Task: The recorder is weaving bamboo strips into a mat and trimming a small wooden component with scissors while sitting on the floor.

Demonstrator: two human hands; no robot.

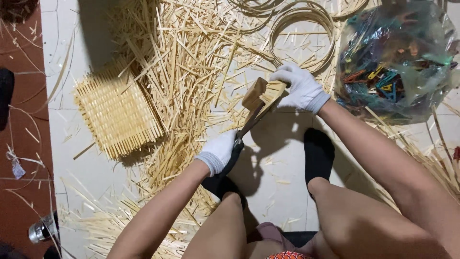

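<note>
**Bamboo strips being cut on a wooden block**

A knife (pixel 250 121) is gripped by its dark handle in the gloved left hand (pixel 218 152), fingers closed tight around it, the blade angled up toward a small wooden block (pixel 254 92). A bundle of bamboo strips (pixel 275 90) is pressed against that block by the gloved right hand (pixel 301 87), fingers curled over it. The cutting step appears to be in hand. A steady hold on the bundle, with fingers kept clear of the blade, seems called for next. A woven mat (pixel 117 112) lies to the left among loose splints (pixel 182 52).
</note>
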